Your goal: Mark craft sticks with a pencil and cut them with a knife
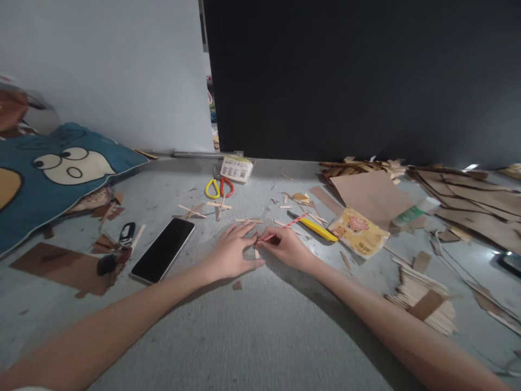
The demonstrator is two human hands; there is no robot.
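Note:
My right hand (pixel 285 247) grips a slim red pencil (pixel 298 219) with pale markings, its upper end slanting out to the right. The pencil's lower end is by a short wooden craft stick (pixel 256 253), partly hidden between my hands. My left hand (pixel 231 251) lies on the table with thumb and fingers spread around that stick. Whether its fingertips press on the stick cannot be made out. Just beyond the fingers is another craft stick (pixel 249 220). A yellow utility knife (pixel 318 228) lies to the right of the pencil.
A phone (pixel 163 250) and keys (pixel 118 250) lie left. Scissors (pixel 220 187), crossed sticks (pixel 220 206) and a tissue pack (pixel 236 169) sit ahead. Rightward are a yellow pack (pixel 358 232), glue stick (pixel 415 211), bundled sticks (pixel 423 298) and cardboard (pixel 372 198). A dark panel (pixel 366 81) stands behind.

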